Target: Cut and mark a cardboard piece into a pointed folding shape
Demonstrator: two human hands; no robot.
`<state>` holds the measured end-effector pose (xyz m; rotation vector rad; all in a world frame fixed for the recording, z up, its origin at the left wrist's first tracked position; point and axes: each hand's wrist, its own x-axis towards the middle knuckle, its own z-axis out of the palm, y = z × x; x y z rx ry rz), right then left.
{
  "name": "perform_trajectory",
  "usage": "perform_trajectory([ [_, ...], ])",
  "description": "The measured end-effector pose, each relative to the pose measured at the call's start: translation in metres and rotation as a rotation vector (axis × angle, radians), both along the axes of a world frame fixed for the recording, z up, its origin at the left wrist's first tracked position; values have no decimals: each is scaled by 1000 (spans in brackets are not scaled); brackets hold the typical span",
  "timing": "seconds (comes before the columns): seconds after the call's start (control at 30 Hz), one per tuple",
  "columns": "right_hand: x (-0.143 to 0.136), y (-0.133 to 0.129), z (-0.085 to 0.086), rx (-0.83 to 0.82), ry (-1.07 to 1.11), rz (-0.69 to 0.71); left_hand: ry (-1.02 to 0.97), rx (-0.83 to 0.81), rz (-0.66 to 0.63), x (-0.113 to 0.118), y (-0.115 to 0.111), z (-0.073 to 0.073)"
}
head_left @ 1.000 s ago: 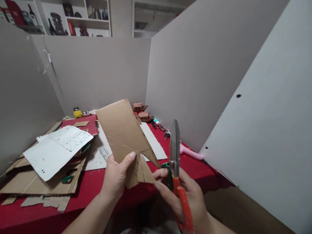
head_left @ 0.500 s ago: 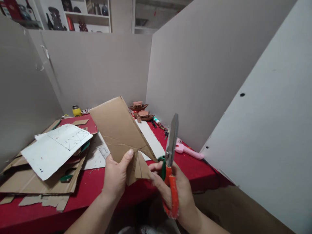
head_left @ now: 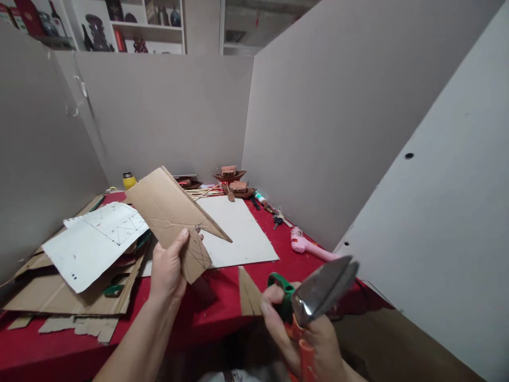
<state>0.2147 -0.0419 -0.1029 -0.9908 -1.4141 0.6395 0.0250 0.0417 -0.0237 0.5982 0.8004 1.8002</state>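
Observation:
My left hand [head_left: 170, 261] grips a folded sheet of brown cardboard [head_left: 163, 204], thumb on top. The sheet has a notch cut in its right side and pen lines near its lower corner. In my right hand [head_left: 306, 334] is a pair of scissors [head_left: 322, 292] with orange and green handles, its blades pointing up and to the right, slightly smeared by motion. Between the thumb and fingers of the same hand a small cardboard triangle [head_left: 249, 297] with a drawn line is pinched, apart from the larger sheet.
On the red-covered table [head_left: 222, 297] lies a white board [head_left: 246, 228]. Left are stacked cardboard pieces [head_left: 79, 302] under a paper drawing [head_left: 95, 244]. Model boats [head_left: 238, 188] stand at the back, a pink glue gun [head_left: 310, 246] lies right. Grey panels [head_left: 167, 111] surround the table.
The cardboard triangle has come away from the larger sheet. My right hand has moved right and down with it and the scissors, which have tilted rightward; my left hand has shifted left with the sheet.

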Motion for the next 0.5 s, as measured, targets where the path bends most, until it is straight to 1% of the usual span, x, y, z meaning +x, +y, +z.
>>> perform_trajectory([
  [0.07,16,8,-7,20,-48,-55,-1,19,-18,-3,-4,-1],
  [0.1,25,14,-8,19,-159,-113,-1,25,-23,-4,-6,-2],
  [0.2,49,30,-4,-106,-412,-271,0,34,-5,-3,-12,-4],
  [0.27,57,31,1,-144,-472,-302,10,39,13,-2,-14,-5],
  [0.3,59,28,3,-139,-479,-287,19,44,21,-1,-15,-5],
  [0.37,60,16,3,-142,-494,-183,51,52,29,0,-18,-4],
  [0.43,60,1,0,-194,-569,-45,84,53,34,1,-21,-3],
  [0.5,62,-10,-7,-246,-656,25,105,47,31,2,-25,-2],
])
